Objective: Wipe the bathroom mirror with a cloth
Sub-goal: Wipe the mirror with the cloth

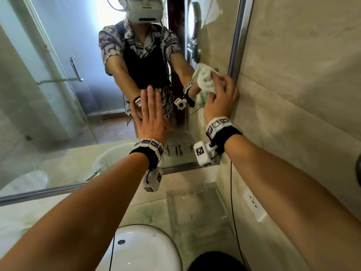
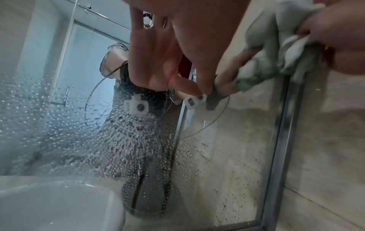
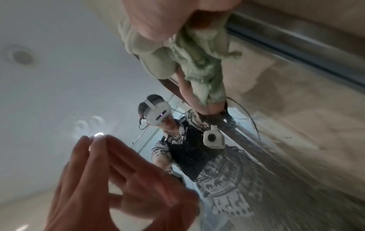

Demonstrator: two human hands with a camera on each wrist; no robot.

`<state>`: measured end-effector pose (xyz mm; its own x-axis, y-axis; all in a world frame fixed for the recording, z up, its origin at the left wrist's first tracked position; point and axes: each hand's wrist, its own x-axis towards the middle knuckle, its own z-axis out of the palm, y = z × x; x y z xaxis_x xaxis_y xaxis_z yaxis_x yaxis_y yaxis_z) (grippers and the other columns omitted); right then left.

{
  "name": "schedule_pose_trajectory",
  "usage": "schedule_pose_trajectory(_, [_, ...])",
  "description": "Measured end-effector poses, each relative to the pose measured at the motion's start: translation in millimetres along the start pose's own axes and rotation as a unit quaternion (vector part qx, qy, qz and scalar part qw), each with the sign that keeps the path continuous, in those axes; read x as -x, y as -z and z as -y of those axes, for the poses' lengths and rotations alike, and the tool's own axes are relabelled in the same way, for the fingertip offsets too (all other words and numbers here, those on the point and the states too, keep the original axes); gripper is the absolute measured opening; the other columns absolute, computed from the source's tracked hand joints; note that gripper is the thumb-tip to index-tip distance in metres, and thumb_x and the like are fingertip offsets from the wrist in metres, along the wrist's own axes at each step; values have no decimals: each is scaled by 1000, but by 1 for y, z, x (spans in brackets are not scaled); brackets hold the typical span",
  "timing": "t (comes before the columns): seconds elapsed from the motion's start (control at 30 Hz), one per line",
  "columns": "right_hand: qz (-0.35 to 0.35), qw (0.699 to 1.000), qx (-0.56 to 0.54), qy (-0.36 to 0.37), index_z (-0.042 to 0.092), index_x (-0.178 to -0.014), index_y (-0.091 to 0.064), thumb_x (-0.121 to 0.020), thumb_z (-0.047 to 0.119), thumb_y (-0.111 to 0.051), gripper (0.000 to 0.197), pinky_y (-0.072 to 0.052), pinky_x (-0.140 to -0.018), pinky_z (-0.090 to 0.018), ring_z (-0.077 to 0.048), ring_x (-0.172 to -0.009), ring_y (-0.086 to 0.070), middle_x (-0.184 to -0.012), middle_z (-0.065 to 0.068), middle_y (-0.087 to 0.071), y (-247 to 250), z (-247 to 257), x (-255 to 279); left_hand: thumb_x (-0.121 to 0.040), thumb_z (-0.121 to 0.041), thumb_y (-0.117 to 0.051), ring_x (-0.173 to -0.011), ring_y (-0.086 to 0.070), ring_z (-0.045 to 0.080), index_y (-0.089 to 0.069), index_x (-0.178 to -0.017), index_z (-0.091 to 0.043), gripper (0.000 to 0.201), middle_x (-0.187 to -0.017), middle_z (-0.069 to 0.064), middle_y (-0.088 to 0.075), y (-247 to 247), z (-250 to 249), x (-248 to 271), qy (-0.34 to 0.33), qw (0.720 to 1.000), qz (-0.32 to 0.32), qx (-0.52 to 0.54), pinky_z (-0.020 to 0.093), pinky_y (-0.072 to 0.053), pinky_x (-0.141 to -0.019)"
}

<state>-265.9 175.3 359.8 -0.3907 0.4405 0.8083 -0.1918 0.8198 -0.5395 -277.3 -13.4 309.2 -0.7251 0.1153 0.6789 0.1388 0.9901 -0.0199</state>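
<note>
Against the mirror [image 1: 58, 75], near its right frame [image 1: 237, 40], my right hand [image 1: 221, 99] grips the bunched cloth [image 1: 205, 79]; my left hand [image 1: 151, 116] lies flat on the glass, fingers straight and together.

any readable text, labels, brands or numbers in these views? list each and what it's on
None can be read.
Wristband tags on the right hand and left hand: black-and-white marker patterns, no letters.
Wrist camera cube: a marker pattern only.
Headset seen in the mirror: a small mark, too blurred to read.
Wall socket: no legible marking.
</note>
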Motion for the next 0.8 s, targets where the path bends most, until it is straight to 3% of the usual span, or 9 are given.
schedule_pose_trajectory(0.13, [-15, 997, 27, 66, 28, -135, -54, -80, 0, -47, 62, -33, -105, -32, -29, -118, -38, -137, -5, -50, -19, -11, 11, -70, -72, -67, -152, 6, 31, 3, -158, -11, 127, -165, 13, 7, -7, 1, -1, -3, 1000, 5, -8, 61, 1, -119])
schedule_pose_trajectory(0.27, [9, 987, 52, 150, 29, -135, -55, -79, -2, -54, 64, -27, -109, -26, -26, -117, -36, -134, 0, -49, -29, -43, 42, -63, -72, -72, -152, 3, 34, 1, -158, -10, 134, -164, 14, 5, -8, 1, -3, -5, 1000, 16, -12, 62, 1, -118])
schedule_pose_trajectory(0.37, [18, 981, 69, 179, 29, -133, -56, -81, 1, -51, 60, -39, -103, -38, -27, -114, -37, -130, 3, -47, -34, -59, 62, -63, -70, -73, -152, 1, 34, -2, -158, -9, 133, -164, 15, 2, -8, 2, -3, -8, 1000, 8, -15, 63, 0, -118])
schedule_pose_trajectory(0.6, [76, 973, 102, 192, 32, -131, -58, -79, 1, -67, 61, -44, -96, -39, -28, -114, -40, -129, 4, -43, -41, -98, 129, -62, -70, -75, -151, -4, 36, -7, -157, -8, 133, -164, 17, -5, -9, 4, -3, -14, 1000, -1, -15, 64, -6, -118])
schedule_pose_trajectory(0.73, [100, 974, 103, 175, 35, -132, -56, -82, 1, -62, 61, -46, -96, -38, -27, -115, -40, -129, 4, -43, -41, -103, 142, -60, -70, -75, -151, -4, 36, -7, -157, -8, 134, -164, 16, -4, -8, 2, -3, -11, 1000, 1, -15, 64, -5, -118])
schedule_pose_trajectory(0.8, [146, 969, 105, 171, 36, -133, -55, -81, -1, -60, 63, -47, -94, -38, -28, -115, -39, -130, 4, -44, -38, -111, 150, -60, -71, -75, -151, -4, 36, -6, -157, -9, 135, -164, 16, -4, -7, 2, -3, -10, 1000, 2, -16, 63, -4, -118])
